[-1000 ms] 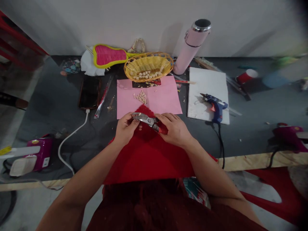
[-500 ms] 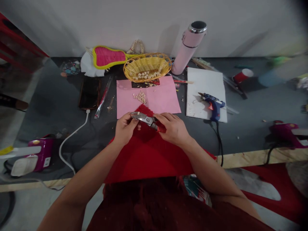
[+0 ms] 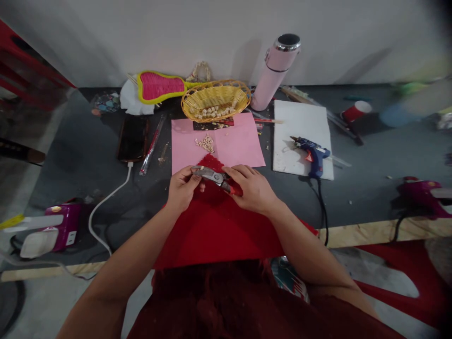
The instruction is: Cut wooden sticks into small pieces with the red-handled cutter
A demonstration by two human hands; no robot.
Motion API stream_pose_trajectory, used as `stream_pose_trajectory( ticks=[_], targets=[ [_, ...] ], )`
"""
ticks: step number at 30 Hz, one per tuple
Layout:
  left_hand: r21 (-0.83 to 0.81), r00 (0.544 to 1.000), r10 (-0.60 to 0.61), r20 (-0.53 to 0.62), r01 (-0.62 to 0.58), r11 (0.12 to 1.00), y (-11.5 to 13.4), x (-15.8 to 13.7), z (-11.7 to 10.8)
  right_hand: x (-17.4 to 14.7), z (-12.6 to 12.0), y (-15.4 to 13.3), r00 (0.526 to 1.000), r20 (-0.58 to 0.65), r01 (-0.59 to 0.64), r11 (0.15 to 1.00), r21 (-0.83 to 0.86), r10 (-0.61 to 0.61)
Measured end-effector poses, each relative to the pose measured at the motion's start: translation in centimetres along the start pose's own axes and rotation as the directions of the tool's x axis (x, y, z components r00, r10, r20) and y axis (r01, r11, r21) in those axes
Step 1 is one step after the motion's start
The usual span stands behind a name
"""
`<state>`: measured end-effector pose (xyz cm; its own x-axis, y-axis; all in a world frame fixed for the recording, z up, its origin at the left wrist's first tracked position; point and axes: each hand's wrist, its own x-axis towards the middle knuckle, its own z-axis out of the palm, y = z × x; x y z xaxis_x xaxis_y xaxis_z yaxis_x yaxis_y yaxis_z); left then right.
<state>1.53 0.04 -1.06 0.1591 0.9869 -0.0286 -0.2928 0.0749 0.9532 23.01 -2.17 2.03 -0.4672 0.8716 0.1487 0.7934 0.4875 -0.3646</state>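
Observation:
My right hand (image 3: 251, 187) is wrapped round the red handles of a pair of pruning shears (image 3: 216, 176), whose metal blades point left. My left hand (image 3: 181, 188) is closed in a pinch by the blade tips, on a small pale piece (image 3: 199, 167) that shows against the metal. How much of that piece lies between the fingers is hidden. Beneath both hands spreads a red cloth (image 3: 219, 230). Just beyond it, a pile of small pale cut pieces (image 3: 205, 142) lies on a pink sheet (image 3: 240, 146).
Behind the sheet stands a yellow wicker basket (image 3: 215, 96) with pale chunks inside. A pink flask (image 3: 275, 73) rises beside it. On the right, a blue glue gun (image 3: 312, 153) rests on a white board (image 3: 300, 115). A phone (image 3: 133, 139) with a white cable lies left.
The whole view has shifted very slightly. My hands and the shears stay in nearly the same place over the red cloth.

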Motion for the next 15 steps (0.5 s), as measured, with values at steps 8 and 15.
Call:
stream_pose_trajectory(
  ticks=[8,15],
  targets=[
    [0.012,1.000,-0.017,0.001,0.017,1.000,0.23,-0.11,0.26,-0.17,0.12,0.17,0.999,-0.028,0.033,0.998,0.061,-0.031],
    [0.025,0.999,-0.039,-0.020,0.040,0.999,0.66,-0.42,0.48,-0.44,0.20,-0.55,0.999,-0.015,-0.037,0.998,0.049,0.038]
  ],
)
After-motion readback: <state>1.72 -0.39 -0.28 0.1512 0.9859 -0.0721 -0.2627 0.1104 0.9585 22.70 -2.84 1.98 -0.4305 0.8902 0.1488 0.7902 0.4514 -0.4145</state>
